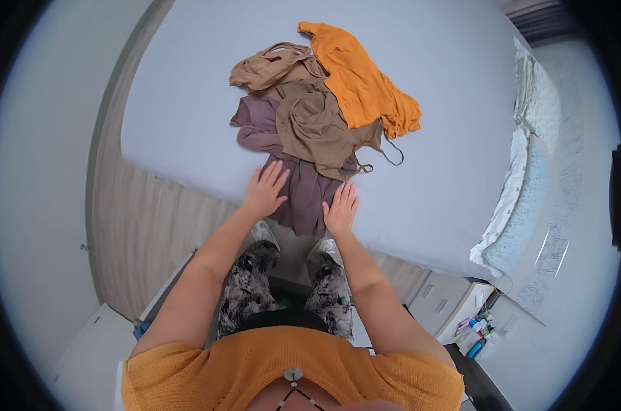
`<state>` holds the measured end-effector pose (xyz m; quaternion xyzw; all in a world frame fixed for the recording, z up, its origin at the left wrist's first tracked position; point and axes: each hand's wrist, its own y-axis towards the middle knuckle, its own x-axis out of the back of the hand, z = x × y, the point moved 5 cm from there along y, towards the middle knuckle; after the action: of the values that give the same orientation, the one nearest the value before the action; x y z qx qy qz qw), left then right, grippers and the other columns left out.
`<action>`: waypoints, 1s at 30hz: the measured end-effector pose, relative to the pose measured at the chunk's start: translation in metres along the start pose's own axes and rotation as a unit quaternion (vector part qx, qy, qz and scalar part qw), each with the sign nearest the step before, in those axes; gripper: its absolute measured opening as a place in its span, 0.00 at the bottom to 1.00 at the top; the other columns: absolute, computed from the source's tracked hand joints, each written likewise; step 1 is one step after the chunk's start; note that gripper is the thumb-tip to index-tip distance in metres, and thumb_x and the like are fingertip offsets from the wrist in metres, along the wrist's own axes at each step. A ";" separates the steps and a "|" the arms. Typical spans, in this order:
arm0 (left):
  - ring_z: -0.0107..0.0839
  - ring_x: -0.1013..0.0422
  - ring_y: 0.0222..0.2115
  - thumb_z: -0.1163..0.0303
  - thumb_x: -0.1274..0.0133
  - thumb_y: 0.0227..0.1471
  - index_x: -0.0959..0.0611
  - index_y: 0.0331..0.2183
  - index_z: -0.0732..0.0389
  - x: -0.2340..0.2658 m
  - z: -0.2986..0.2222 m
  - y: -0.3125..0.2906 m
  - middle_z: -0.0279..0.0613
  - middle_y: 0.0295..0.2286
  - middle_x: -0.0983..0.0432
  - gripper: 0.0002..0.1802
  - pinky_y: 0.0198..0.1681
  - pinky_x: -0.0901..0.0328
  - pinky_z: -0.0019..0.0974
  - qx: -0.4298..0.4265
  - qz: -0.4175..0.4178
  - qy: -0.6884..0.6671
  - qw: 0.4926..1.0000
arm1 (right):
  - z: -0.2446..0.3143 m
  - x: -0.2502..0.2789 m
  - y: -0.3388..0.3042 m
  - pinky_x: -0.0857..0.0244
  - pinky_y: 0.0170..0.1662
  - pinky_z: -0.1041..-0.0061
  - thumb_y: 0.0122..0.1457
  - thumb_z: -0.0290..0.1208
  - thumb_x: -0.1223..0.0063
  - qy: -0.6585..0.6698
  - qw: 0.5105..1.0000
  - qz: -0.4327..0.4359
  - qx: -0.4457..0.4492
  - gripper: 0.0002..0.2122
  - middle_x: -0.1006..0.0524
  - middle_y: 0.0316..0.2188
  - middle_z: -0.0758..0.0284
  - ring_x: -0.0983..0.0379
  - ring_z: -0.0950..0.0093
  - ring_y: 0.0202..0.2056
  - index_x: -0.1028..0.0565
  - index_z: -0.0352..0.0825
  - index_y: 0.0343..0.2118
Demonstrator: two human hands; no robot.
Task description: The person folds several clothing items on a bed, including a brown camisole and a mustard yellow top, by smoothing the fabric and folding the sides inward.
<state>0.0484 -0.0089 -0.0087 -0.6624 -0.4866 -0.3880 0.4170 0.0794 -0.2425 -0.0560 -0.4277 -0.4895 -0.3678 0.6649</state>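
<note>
A loose heap of clothes lies on the bed in front of me. My left hand (267,191) rests flat, fingers spread, on the left edge of a mauve garment (301,198) whose lower end hangs over the bed's near edge. On that garment's right edge, my right hand (340,209) lies with its fingers stretched out. Over the mauve cloth is a brown strappy top (314,127), its thin straps trailing to the right. Behind it sit a tan garment (269,68) at the left and an orange garment (362,75) at the right. Parts of the garments are hidden where they overlap.
The bed (433,185) has a pale lilac sheet. Pillows (519,198) with ruffled edges stand along its right side. A drawer cabinet (437,301) is at the lower right, with small bottles and boxes (473,335) beside it. Wooden flooring (159,212) runs along the left.
</note>
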 end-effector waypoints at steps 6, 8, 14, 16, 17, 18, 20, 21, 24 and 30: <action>0.41 0.51 0.60 0.49 0.50 0.48 0.38 0.59 0.50 -0.054 0.025 0.021 0.45 0.57 0.44 0.37 0.62 0.61 0.53 -0.042 0.093 0.051 0.994 | -0.014 -0.041 0.003 0.64 0.62 0.50 0.49 0.46 0.46 0.023 0.997 0.036 0.061 0.30 0.43 0.58 0.53 0.56 0.56 0.63 0.35 0.28 0.50; 0.40 0.49 0.58 0.47 0.50 0.47 0.34 0.57 0.48 -0.071 0.032 0.018 0.45 0.55 0.42 0.36 0.60 0.58 0.54 -0.053 0.091 0.058 0.993 | -0.018 -0.048 0.004 0.63 0.61 0.49 0.47 0.46 0.45 0.041 0.996 0.063 0.057 0.30 0.42 0.57 0.54 0.54 0.56 0.62 0.34 0.28 0.49; 0.39 0.44 0.55 0.48 0.48 0.42 0.27 0.51 0.49 -0.082 0.042 0.019 0.43 0.51 0.37 0.33 0.55 0.51 0.55 -0.128 0.002 0.026 0.991 | -0.027 -0.063 0.000 0.61 0.58 0.48 0.42 0.47 0.42 0.061 0.996 0.030 0.066 0.31 0.42 0.57 0.58 0.53 0.58 0.61 0.32 0.32 0.48; 0.40 0.41 0.53 0.49 0.48 0.42 0.25 0.50 0.50 -0.079 0.043 0.019 0.43 0.49 0.35 0.32 0.53 0.49 0.54 -0.137 -0.019 0.028 0.990 | -0.025 -0.061 0.004 0.60 0.58 0.48 0.42 0.48 0.42 0.070 0.995 0.024 0.074 0.31 0.43 0.58 0.59 0.53 0.59 0.61 0.32 0.32 0.47; 0.41 0.41 0.52 0.49 0.47 0.41 0.25 0.49 0.50 -0.078 0.044 0.017 0.44 0.49 0.35 0.32 0.53 0.49 0.55 -0.136 -0.021 0.027 0.990 | -0.024 -0.058 0.004 0.60 0.58 0.48 0.41 0.48 0.42 0.073 0.994 0.021 0.078 0.31 0.44 0.58 0.59 0.54 0.59 0.61 0.31 0.32 0.47; 0.41 0.41 0.52 0.50 0.47 0.41 0.25 0.49 0.51 -0.079 0.043 0.017 0.44 0.49 0.35 0.31 0.53 0.50 0.55 -0.139 -0.024 0.024 0.990 | -0.024 -0.054 0.005 0.59 0.57 0.47 0.41 0.46 0.41 0.084 0.992 -0.008 0.089 0.29 0.41 0.56 0.58 0.51 0.59 0.60 0.30 0.31 0.45; 0.43 0.41 0.52 0.51 0.45 0.40 0.24 0.47 0.52 -0.080 0.045 0.014 0.46 0.50 0.35 0.31 0.53 0.50 0.55 -0.140 -0.034 0.011 0.989 | -0.020 -0.049 0.007 0.57 0.56 0.48 0.41 0.44 0.41 0.096 0.988 -0.030 0.120 0.27 0.39 0.55 0.57 0.49 0.58 0.59 0.30 0.31 0.43; 0.44 0.41 0.52 0.52 0.45 0.39 0.24 0.47 0.52 -0.082 0.047 0.012 0.47 0.50 0.35 0.30 0.53 0.50 0.56 -0.140 -0.042 -0.002 0.989 | -0.021 -0.044 0.006 0.56 0.56 0.48 0.41 0.42 0.41 0.098 0.985 -0.041 0.133 0.27 0.38 0.54 0.57 0.48 0.58 0.59 0.30 0.30 0.43; 0.46 0.41 0.53 0.56 0.43 0.37 0.23 0.44 0.53 -0.081 0.048 0.007 0.49 0.52 0.37 0.29 0.54 0.50 0.56 -0.152 -0.093 -0.028 0.984 | -0.014 -0.036 0.007 0.54 0.56 0.49 0.41 0.39 0.40 0.111 0.981 -0.049 0.150 0.24 0.35 0.51 0.56 0.45 0.58 0.57 0.29 0.30 0.41; 0.53 0.42 0.54 0.64 0.46 0.40 0.24 0.41 0.61 -0.059 0.035 0.007 0.54 0.53 0.38 0.22 0.54 0.49 0.57 -0.187 -0.174 -0.060 0.965 | -0.008 -0.036 0.002 0.56 0.56 0.48 0.42 0.34 0.44 0.163 0.960 -0.093 0.209 0.25 0.36 0.50 0.54 0.45 0.54 0.56 0.32 0.29 0.46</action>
<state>0.0456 0.0030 -0.0766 -0.6561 -0.5371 -0.4982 0.1814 0.0748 -0.2466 -0.0920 -0.1658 -0.4779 -0.3825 0.7732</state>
